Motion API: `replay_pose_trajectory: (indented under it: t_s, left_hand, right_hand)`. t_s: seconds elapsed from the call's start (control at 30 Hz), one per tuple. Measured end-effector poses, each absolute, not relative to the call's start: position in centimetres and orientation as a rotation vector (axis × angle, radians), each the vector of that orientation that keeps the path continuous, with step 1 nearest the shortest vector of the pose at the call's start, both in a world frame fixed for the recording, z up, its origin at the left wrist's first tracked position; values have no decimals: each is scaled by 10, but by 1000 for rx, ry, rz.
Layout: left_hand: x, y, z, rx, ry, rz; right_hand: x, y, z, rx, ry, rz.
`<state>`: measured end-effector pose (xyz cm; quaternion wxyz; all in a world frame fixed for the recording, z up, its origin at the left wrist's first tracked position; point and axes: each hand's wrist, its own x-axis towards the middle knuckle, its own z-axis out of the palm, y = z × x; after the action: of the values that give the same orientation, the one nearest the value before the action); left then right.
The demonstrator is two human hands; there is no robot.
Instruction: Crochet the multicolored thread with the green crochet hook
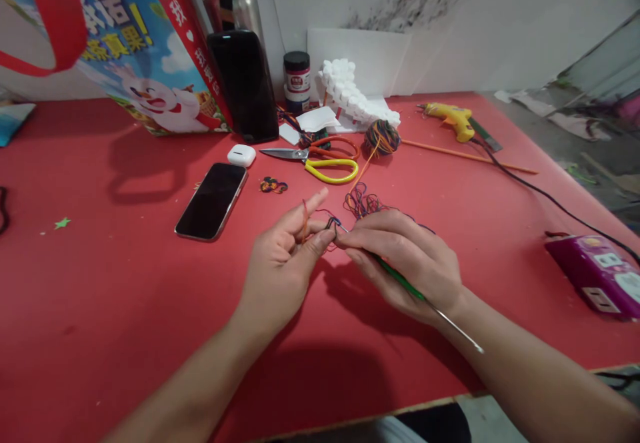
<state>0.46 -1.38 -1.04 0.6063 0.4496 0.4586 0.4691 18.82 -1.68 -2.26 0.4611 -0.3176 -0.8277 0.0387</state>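
My left hand (285,256) is closed in a pinch on multicoloured yarn (364,202), with a strand looped over its raised forefinger. My right hand (405,256) grips a thin crochet hook with a green handle (400,282), its metal tip at the pinched yarn between the two hands. Loose yarn lies in a tangle just behind my right hand and runs back to a small yarn ball (381,137). Both hands hover low over the red table (125,310).
A dark phone (212,201) and white earbud case (241,155) lie left of the hands. Yellow-handled scissors (320,161), a jar (297,80), white foam pieces (350,96), a yellow glue gun (453,118) and a colourful bag (145,50) sit behind. A purple power strip (597,273) lies right.
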Motion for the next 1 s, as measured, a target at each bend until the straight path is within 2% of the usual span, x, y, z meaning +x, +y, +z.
replay_pose_trajectory:
  t_s: [0.63, 0.83, 1.0]
  left_hand:
    - [2, -12, -11, 1103, 1100, 1012]
    - [-2, -8, -12, 1307, 1096, 1010]
    - [-8, -3, -14, 1414, 1063, 965]
  right_hand:
    - [184, -18, -26, -917, -2023, 75]
    - [186, -16, -28, -912, -1972, 304]
    - [188, -12, -22, -918, -1780, 734]
